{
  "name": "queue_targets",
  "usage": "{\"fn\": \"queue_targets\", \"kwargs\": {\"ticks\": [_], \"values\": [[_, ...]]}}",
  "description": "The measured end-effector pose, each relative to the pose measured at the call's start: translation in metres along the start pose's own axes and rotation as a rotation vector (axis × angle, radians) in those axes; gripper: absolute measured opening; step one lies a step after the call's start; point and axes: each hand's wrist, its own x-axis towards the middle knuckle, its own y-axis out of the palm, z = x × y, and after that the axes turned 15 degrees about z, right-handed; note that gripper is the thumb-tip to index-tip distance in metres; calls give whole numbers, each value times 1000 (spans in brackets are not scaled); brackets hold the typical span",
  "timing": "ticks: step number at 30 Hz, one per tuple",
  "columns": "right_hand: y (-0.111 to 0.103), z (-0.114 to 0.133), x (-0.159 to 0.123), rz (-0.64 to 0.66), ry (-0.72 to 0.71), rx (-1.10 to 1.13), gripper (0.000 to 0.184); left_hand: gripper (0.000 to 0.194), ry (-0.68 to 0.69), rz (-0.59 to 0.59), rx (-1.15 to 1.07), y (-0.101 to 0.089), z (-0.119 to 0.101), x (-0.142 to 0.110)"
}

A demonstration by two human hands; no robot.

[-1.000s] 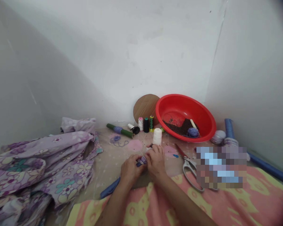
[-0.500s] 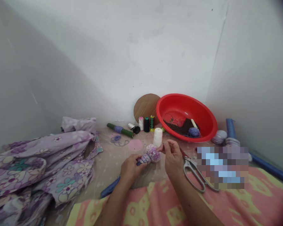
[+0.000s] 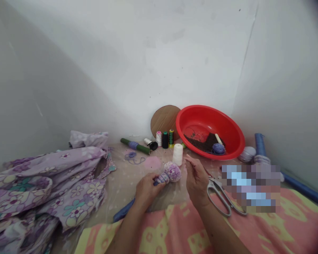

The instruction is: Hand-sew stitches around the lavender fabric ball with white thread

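Left hand (image 3: 149, 190) closed around the bound neck of a floral fabric bundle (image 3: 172, 172), which sits just before a white thread cone (image 3: 177, 154). Right hand (image 3: 197, 182) apart, fingertips pinched together; any thread between them too fine to tell. Scissors (image 3: 219, 195) just beside it.

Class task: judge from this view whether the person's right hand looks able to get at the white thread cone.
Probably yes: the right hand is close to the white thread cone with nothing between them; the fabric bundle in the left hand sits beside it.
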Motion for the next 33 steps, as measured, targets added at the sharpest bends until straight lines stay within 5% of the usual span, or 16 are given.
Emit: {"fn": "queue_targets", "kwargs": {"ticks": [5, 10, 22, 33], "values": [[-2, 2, 2, 25, -70, -83, 19, 38, 6, 11, 0, 0, 2, 1], [1, -3, -4, 82, 39, -167, 19, 37, 38, 10, -29, -1, 4, 4], [23, -4, -28, 677, 474, -425, 22, 33, 51, 57, -30, -9, 0, 4], [25, -4, -33, 746, 483, -490, 23, 35, 99, 91, -75, -8, 7, 9]]}}
